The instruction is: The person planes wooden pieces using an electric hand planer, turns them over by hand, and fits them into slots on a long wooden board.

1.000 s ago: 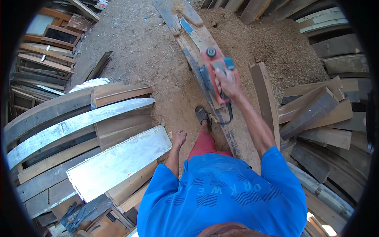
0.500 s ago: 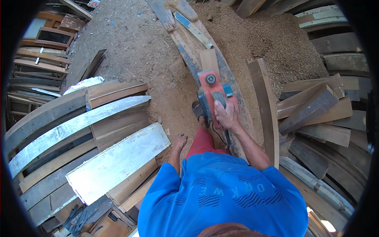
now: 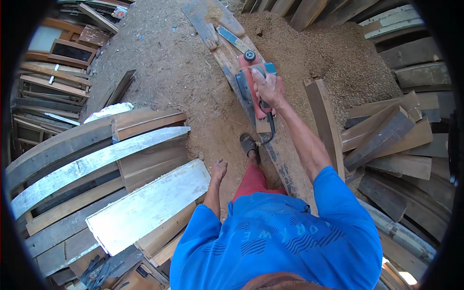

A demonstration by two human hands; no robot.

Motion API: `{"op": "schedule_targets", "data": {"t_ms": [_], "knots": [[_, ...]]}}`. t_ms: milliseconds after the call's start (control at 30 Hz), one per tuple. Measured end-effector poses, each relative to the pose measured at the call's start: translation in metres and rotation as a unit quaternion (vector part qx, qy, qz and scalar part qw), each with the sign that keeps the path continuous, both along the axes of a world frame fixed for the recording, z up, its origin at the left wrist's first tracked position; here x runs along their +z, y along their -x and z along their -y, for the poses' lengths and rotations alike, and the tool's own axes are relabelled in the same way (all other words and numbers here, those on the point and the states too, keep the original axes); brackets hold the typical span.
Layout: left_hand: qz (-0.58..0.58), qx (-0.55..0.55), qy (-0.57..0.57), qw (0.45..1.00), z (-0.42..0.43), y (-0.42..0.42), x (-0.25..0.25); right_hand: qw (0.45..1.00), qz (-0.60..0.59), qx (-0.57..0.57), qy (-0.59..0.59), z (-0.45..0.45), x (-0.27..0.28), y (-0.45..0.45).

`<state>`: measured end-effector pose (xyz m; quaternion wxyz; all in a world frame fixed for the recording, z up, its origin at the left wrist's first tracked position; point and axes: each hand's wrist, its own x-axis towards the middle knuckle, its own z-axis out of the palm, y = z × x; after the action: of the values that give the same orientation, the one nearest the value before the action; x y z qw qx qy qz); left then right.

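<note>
My right hand point(image 3: 268, 89) is wrapped around the handle of a red electric planer point(image 3: 251, 86) with a black front knob. The planer rests on a short light wood board point(image 3: 263, 126), mostly hidden beneath it, on a long worn plank bench point(image 3: 287, 152). A black cord point(image 3: 272, 126) trails from its rear. Just beyond its front knob, a narrow strip with pale blue paint point(image 3: 232, 38) lies on the bench. My left hand point(image 3: 219, 168) hangs at my side with curled fingers and nothing visible in it, near a white-painted board point(image 3: 154, 205).
Wood shavings point(image 3: 328, 58) are heaped right of the bench. A thick timber point(image 3: 325, 125) stands close on that side. Stacked boards point(image 3: 386, 130) line the right, and more planks point(image 3: 63, 140) fill the left. My sandalled foot point(image 3: 249, 144) is beside the bench.
My right hand has pushed the planer forward along the board, away from my body. The board's rear end now shows behind it. My left hand stays low at my side.
</note>
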<state>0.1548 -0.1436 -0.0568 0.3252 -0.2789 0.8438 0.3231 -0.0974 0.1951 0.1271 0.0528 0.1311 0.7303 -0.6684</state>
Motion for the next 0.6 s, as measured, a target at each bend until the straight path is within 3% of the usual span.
{"op": "schedule_targets", "data": {"t_ms": [200, 333, 400, 533, 600], "knots": [[-0.029, -0.119, 0.086, 0.989, 0.004, -0.006, 0.004, 0.999, 0.026, -0.024, 0.018, -0.003, 0.017, 0.038], [-0.079, -0.125, 0.07, 0.987, -0.001, 0.023, 0.007, 0.995, -0.015, -0.029, 0.096, -0.016, 0.027, -0.037], [-0.178, -0.11, 0.109, 0.972, -0.034, 0.067, 0.034, 0.993, 0.014, -0.03, 0.112, -0.029, 0.027, -0.085], [-0.321, -0.111, 0.076, 0.938, -0.125, 0.165, 0.071, 0.993, 0.092, -0.041, 0.053, -0.055, 0.026, -0.183], [-0.304, -0.138, 0.071, 0.94, -0.18, 0.191, 0.099, 0.993, 0.116, -0.026, 0.023, -0.066, 0.028, -0.225]]}}
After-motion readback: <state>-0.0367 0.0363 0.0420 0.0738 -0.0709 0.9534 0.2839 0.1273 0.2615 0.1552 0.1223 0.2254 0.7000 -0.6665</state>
